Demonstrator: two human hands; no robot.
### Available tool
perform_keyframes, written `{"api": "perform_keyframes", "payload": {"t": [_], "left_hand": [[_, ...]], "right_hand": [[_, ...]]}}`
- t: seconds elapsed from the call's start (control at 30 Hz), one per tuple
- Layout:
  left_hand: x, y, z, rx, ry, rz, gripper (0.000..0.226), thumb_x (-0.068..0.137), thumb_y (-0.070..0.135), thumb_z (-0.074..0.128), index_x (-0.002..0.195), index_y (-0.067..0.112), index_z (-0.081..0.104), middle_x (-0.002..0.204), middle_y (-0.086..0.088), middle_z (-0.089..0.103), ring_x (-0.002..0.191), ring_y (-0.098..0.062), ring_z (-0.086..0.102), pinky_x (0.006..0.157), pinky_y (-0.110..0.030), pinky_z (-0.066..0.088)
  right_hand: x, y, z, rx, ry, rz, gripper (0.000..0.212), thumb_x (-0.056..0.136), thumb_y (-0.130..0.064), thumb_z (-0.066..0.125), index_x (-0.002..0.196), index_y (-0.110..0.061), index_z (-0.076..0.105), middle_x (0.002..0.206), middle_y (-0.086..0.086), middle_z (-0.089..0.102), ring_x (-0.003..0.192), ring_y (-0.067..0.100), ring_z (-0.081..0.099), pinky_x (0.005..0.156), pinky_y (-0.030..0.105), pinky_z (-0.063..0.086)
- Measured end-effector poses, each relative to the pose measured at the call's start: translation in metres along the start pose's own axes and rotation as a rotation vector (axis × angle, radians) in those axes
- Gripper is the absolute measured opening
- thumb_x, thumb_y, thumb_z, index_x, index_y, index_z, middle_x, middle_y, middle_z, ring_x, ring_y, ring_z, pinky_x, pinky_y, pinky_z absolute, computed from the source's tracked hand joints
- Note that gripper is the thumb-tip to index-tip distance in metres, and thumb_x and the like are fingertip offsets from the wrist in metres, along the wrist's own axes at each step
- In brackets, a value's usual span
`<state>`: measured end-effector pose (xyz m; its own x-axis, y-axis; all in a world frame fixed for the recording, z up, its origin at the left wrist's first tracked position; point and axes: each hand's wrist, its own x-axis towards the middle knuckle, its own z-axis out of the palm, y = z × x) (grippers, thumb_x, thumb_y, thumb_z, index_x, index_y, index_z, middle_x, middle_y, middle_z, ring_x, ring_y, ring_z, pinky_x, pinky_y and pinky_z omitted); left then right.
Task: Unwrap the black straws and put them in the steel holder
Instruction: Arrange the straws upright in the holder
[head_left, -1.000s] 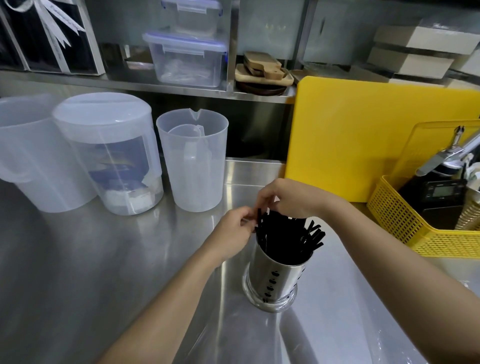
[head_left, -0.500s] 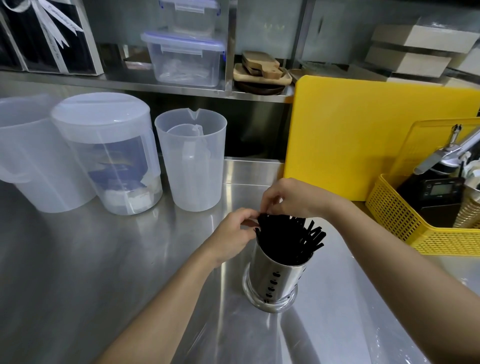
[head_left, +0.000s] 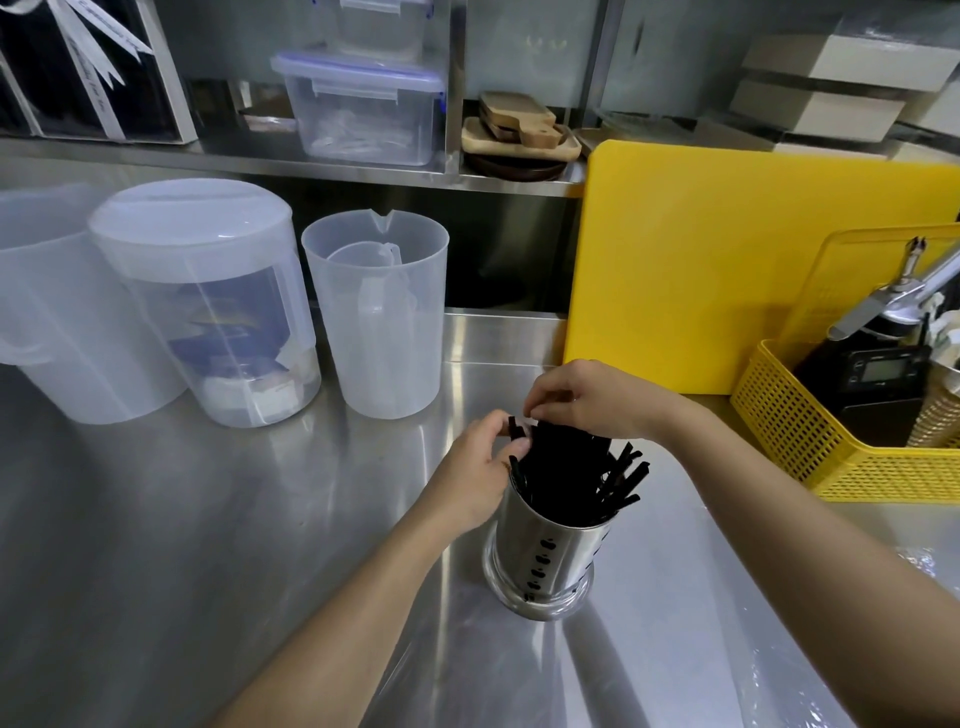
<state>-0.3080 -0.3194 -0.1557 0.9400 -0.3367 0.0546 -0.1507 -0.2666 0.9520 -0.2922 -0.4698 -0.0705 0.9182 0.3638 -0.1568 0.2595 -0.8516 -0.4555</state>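
From the head camera: black straws (head_left: 566, 478) stand bunched in the steel holder (head_left: 545, 556) on a steel counter (head_left: 208, 519). The left hand (head_left: 478, 462) pinches straw tips at the bundle's left edge, just above the holder's rim. The right hand (head_left: 587, 397) arches over the top, its curled fingers gripping the uppermost ends. A yellow cutting board (head_left: 701, 260) leans behind, and a clear plastic jug (head_left: 374, 312) stands to the left.
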Motion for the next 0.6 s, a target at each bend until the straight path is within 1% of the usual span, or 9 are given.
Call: {"api": "perform_keyframes", "payload": {"t": [0.07, 0.13, 0.2, 0.27, 0.33, 0.4, 0.43, 0.5, 0.6], "left_hand": [[-0.001, 0.003, 0.002, -0.070, 0.033, 0.008, 0.017, 0.090, 0.017, 0.050, 0.081, 0.030, 0.053, 0.084, 0.002, 0.063, 0.085, -0.016, 0.058, 0.084, -0.034, 0.043], [0.000, 0.008, 0.001, -0.145, 0.075, 0.026, 0.017, 0.092, 0.013, 0.049, 0.081, 0.026, 0.053, 0.073, 0.001, 0.060, 0.072, -0.015, 0.054, 0.075, -0.033, 0.041], [0.001, 0.015, -0.002, -0.188, 0.127, 0.060, 0.014, 0.091, 0.012, 0.051, 0.082, 0.022, 0.056, 0.074, -0.005, 0.063, 0.073, -0.020, 0.059, 0.075, -0.035, 0.045], [0.002, 0.022, -0.007, -0.279, 0.156, 0.058, 0.011, 0.089, 0.010, 0.054, 0.082, 0.018, 0.058, 0.074, -0.001, 0.070, 0.076, -0.020, 0.067, 0.076, -0.033, 0.053], [0.003, 0.027, -0.010, -0.359, 0.161, 0.025, 0.009, 0.086, 0.008, 0.059, 0.081, 0.016, 0.059, 0.069, 0.003, 0.072, 0.074, -0.018, 0.071, 0.073, -0.032, 0.057], [0.004, 0.031, -0.011, -0.359, 0.176, 0.010, 0.011, 0.083, 0.008, 0.064, 0.086, 0.015, 0.057, 0.068, -0.001, 0.072, 0.072, -0.023, 0.071, 0.070, -0.034, 0.058], [0.003, 0.032, -0.011, -0.350, 0.183, 0.004, 0.016, 0.081, 0.008, 0.066, 0.090, 0.016, 0.055, 0.070, -0.005, 0.072, 0.072, -0.025, 0.071, 0.070, -0.035, 0.058], [0.003, 0.034, -0.011, -0.316, 0.187, -0.003, 0.025, 0.080, 0.010, 0.067, 0.097, 0.018, 0.051, 0.075, -0.010, 0.073, 0.075, -0.029, 0.071, 0.076, -0.042, 0.058], [0.003, 0.034, -0.009, -0.296, 0.171, -0.010, 0.028, 0.079, 0.012, 0.069, 0.098, 0.022, 0.050, 0.077, -0.012, 0.074, 0.077, -0.030, 0.071, 0.083, -0.051, 0.054]], "right_hand": [[0.000, 0.004, 0.002, 0.024, 0.014, -0.010, 0.016, 0.091, -0.018, 0.053, 0.097, -0.013, 0.067, 0.093, -0.001, 0.063, 0.088, 0.016, 0.057, 0.079, 0.026, 0.045], [0.000, 0.007, 0.003, 0.098, 0.044, -0.020, 0.013, 0.089, -0.017, 0.056, 0.093, -0.014, 0.068, 0.091, 0.000, 0.066, 0.086, 0.015, 0.059, 0.078, 0.027, 0.047], [-0.001, 0.009, 0.003, 0.232, 0.093, -0.022, 0.012, 0.087, -0.015, 0.059, 0.090, -0.012, 0.070, 0.084, -0.002, 0.068, 0.080, 0.010, 0.062, 0.073, 0.020, 0.048], [-0.002, 0.009, 0.001, 0.369, 0.152, -0.020, 0.009, 0.085, -0.014, 0.061, 0.088, -0.011, 0.070, 0.078, -0.004, 0.068, 0.071, 0.004, 0.061, 0.066, 0.013, 0.045], [-0.003, 0.010, 0.000, 0.443, 0.213, -0.023, 0.008, 0.084, -0.014, 0.064, 0.086, -0.011, 0.070, 0.077, -0.003, 0.066, 0.067, -0.001, 0.057, 0.062, 0.008, 0.042], [-0.004, 0.010, 0.000, 0.486, 0.260, -0.028, 0.007, 0.082, -0.016, 0.066, 0.083, -0.012, 0.071, 0.078, -0.003, 0.065, 0.067, -0.002, 0.055, 0.061, 0.007, 0.040], [-0.004, 0.010, 0.001, 0.495, 0.280, -0.026, 0.007, 0.081, -0.018, 0.067, 0.082, -0.013, 0.072, 0.080, -0.003, 0.064, 0.071, 0.000, 0.054, 0.062, 0.007, 0.039], [-0.005, 0.010, 0.001, 0.483, 0.302, -0.029, 0.009, 0.080, -0.021, 0.068, 0.082, -0.014, 0.073, 0.088, 0.001, 0.064, 0.079, 0.010, 0.054, 0.063, 0.007, 0.037], [-0.007, 0.005, -0.001, 0.460, 0.253, -0.058, 0.009, 0.080, -0.022, 0.068, 0.087, -0.019, 0.073, 0.090, 0.004, 0.065, 0.080, 0.019, 0.054, 0.062, 0.008, 0.037]]}}
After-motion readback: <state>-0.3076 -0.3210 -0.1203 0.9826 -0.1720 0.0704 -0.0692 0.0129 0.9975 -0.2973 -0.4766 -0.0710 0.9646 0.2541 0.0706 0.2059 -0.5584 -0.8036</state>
